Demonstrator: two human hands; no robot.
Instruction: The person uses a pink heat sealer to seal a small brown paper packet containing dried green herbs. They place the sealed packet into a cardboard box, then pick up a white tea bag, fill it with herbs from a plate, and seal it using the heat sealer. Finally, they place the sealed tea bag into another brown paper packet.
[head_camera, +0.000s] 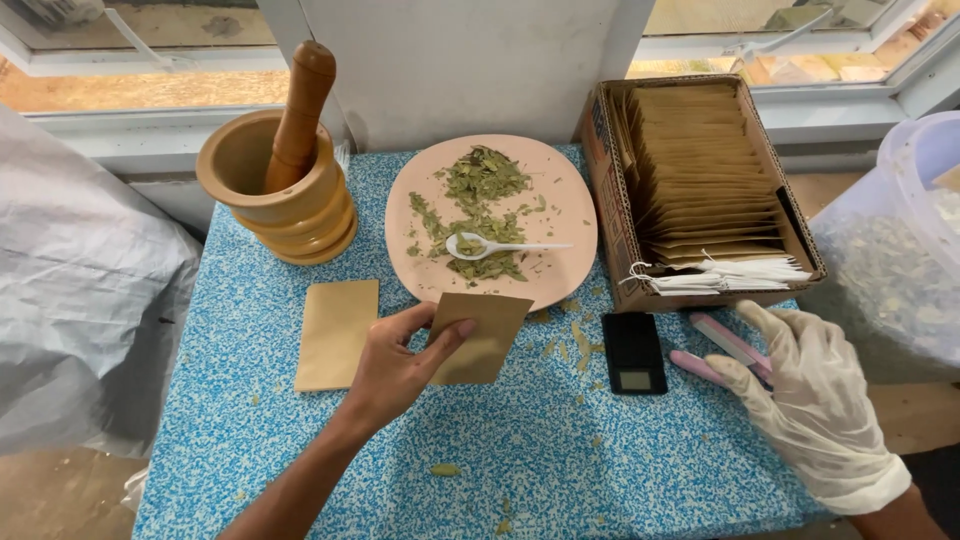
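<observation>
1. Head view looks down on a table (300, 450) whose top is speckled blue and white, with a rough, grainy look; every place below is told from the pink plate (575, 215) near its far edge.
2. Right of the plate stands an open cardboard box (600, 170), packed tight with flat tan paper sachets (700, 170) standing on edge, white strings and tags bunched at its near end.
3. Left of the plate sits a turned wooden mortar (285, 195), ribbed and pale, with a darker wooden pestle (298, 110) leaning in it.
4. The plate itself is round, smooth and matt, strewn with dry, crumbled green leaves (480, 185); a small white plastic spoon (500, 246) lies among them.
5. Near side of the plate, to the right, the right hand (810, 390), in a thin whitish glove, lies with loose, spread fingers on a pink stick-shaped tool (725, 345), not closed around it.
6. Just near the plate's front rim, the bare left hand (395, 365) pinches a flat brown paper sachet (480, 335) between thumb and fingers, holding it low over the table.
7. Left of that, a second brown sachet (335, 335) lies flat on the table.
8. Near and right of the plate rests a small black pocket scale (634, 352) with a grey display.
</observation>
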